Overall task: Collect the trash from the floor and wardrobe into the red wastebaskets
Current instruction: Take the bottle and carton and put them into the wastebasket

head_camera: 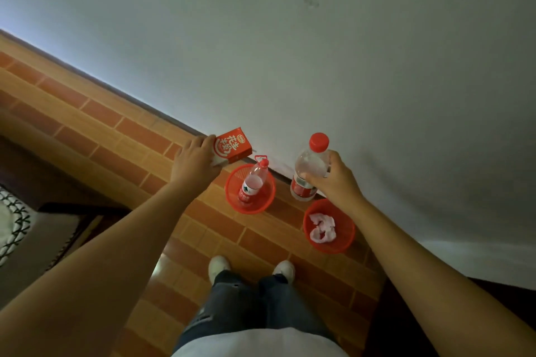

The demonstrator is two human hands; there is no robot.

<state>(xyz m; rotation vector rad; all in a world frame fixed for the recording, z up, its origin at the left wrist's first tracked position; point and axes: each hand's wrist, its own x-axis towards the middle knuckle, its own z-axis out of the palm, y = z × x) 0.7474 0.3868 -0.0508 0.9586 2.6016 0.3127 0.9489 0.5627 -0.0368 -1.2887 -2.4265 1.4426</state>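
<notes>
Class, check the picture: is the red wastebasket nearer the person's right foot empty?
No. That red wastebasket holds crumpled white paper.

A single wide-angle view comes from the person's head, looking forward and steeply down along both outstretched arms to the tiled floor (87,130) and the pale wall (319,52) ahead. The horizon is rolled, so the foot of the wall runs diagonally from upper left to lower right. The person's own legs and white shoes (249,268) lie near the bottom edge, directly beneath the camera. The edges bend with lens distortion.
</notes>
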